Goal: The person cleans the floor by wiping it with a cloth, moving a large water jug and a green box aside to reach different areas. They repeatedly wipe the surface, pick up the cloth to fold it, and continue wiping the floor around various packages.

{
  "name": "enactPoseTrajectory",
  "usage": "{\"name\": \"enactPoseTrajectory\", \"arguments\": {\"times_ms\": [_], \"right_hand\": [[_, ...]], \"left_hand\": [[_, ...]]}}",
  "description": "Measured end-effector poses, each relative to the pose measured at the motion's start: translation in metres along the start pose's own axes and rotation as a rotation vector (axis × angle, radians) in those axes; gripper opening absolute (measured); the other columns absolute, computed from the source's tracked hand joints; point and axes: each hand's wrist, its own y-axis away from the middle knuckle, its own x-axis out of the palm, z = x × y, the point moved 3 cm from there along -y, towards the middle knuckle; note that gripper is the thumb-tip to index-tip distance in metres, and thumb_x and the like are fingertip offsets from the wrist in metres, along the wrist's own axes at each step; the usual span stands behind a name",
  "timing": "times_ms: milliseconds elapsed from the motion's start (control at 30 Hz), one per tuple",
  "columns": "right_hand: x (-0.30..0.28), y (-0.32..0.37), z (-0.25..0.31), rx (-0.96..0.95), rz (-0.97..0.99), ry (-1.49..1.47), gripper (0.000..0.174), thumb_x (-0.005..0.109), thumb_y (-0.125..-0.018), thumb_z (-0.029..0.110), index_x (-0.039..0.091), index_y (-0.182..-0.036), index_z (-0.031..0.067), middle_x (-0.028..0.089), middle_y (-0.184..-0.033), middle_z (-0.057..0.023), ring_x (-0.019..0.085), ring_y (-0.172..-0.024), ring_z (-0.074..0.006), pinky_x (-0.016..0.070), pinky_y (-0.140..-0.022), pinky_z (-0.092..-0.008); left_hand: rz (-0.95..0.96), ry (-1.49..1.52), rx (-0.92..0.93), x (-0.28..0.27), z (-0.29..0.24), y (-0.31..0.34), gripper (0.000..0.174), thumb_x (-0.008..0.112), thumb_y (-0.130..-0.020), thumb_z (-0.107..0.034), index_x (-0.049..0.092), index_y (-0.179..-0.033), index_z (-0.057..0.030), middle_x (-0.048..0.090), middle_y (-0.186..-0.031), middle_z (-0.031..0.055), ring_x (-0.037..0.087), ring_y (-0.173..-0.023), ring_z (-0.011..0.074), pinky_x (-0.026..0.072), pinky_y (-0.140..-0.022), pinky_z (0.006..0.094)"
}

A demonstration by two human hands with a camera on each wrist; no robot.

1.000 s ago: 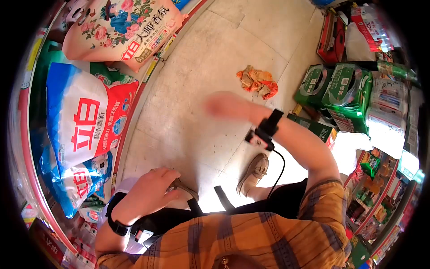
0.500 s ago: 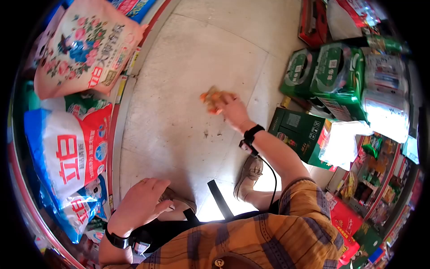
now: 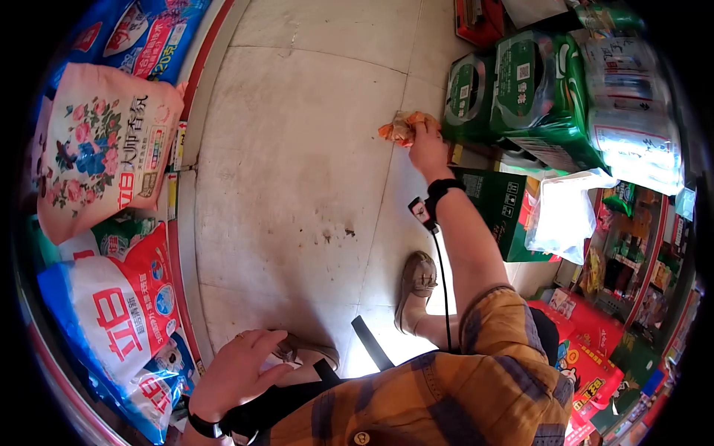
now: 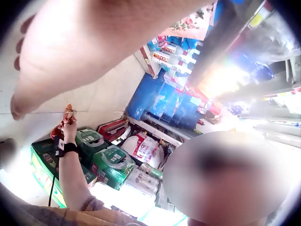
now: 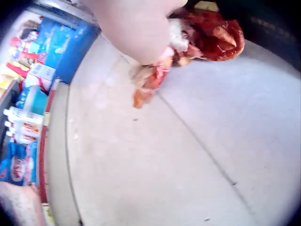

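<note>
A crumpled orange-and-red rag (image 3: 400,128) is on the floor at the foot of the green drink packs. My right hand (image 3: 429,152) grips its near side, arm stretched forward. In the right wrist view the rag (image 5: 218,40) bunches out beyond the hand (image 5: 136,28), with a loose corner hanging toward the tiles. The left wrist view also has this hand on the rag from farther off. My left hand (image 3: 242,369) hangs over the left shoe with relaxed fingers and holds nothing. Small dark crumbs (image 3: 349,233) dot the floor between my hands.
Along the left runs a low shelf with large detergent bags (image 3: 111,305). On the right stand green drink packs (image 3: 532,97), a dark green carton (image 3: 494,212) and a white plastic bag (image 3: 565,215). A cable (image 3: 444,290) trails from the right wrist. Both shoes are on the tiled floor.
My right hand came down onto the rag, took hold of it and moved it right, beside the green packs. Dark crumbs show on the tiles. The left hand stays near the left leg.
</note>
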Motion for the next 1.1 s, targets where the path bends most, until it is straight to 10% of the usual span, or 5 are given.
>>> {"name": "enactPoseTrajectory", "arguments": {"times_ms": [133,533,667,1000,1100], "right_hand": [[0.008,0.017,0.002,0.075,-0.001,0.033,0.044,0.059,-0.085,0.013,0.046,-0.127,0.0092,0.046,-0.135,-0.0124,0.039,-0.132,-0.0366,0.0331,-0.103,-0.0613],[0.001,0.085,0.033,-0.172,0.125,-0.311,0.034,0.068,-0.076,0.012,0.064,-0.109,0.0166,0.057,-0.122,-0.0119,0.054,-0.112,-0.0394,0.0507,-0.085,-0.0470],[-0.010,0.054,0.007,-0.076,-0.298,-0.138,0.029,0.062,-0.081,0.014,0.065,-0.110,0.0157,0.060,-0.119,-0.0108,0.062,-0.096,-0.0403,0.0518,-0.084,-0.0450],[0.006,0.120,0.113,-0.290,0.151,-0.364,0.037,0.065,-0.076,0.015,0.063,-0.113,0.0182,0.056,-0.123,-0.0100,0.062,-0.096,-0.0366,0.0554,-0.076,-0.0445],[-0.021,0.105,0.103,-0.277,-0.014,-0.240,0.036,0.065,-0.075,0.010,0.064,-0.110,0.0166,0.057,-0.118,-0.0106,0.062,-0.094,-0.0356,0.0546,-0.075,-0.0439]], "left_hand": [[0.016,-0.014,0.015,-0.001,0.003,0.001,0.049,0.067,-0.088,-0.030,0.054,-0.127,-0.0041,0.060,-0.116,0.0188,0.057,-0.108,0.0376,0.0475,-0.091,0.0427],[0.063,0.050,0.133,-0.005,-0.005,-0.004,0.052,0.069,-0.086,-0.031,0.054,-0.127,-0.0038,0.059,-0.116,0.0185,0.058,-0.107,0.0376,0.0477,-0.090,0.0417],[0.036,0.038,0.101,-0.003,-0.004,0.004,0.052,0.070,-0.085,-0.031,0.054,-0.128,-0.0038,0.059,-0.117,0.0182,0.058,-0.107,0.0368,0.0480,-0.090,0.0414],[0.018,0.023,0.159,-0.014,-0.018,0.000,0.050,0.069,-0.086,-0.028,0.054,-0.127,-0.0035,0.059,-0.116,0.0183,0.058,-0.106,0.0367,0.0481,-0.090,0.0414],[0.016,0.036,0.188,-0.013,-0.020,0.003,0.050,0.070,-0.085,-0.028,0.054,-0.127,-0.0037,0.058,-0.116,0.0178,0.059,-0.104,0.0367,0.0485,-0.089,0.0415]]}}
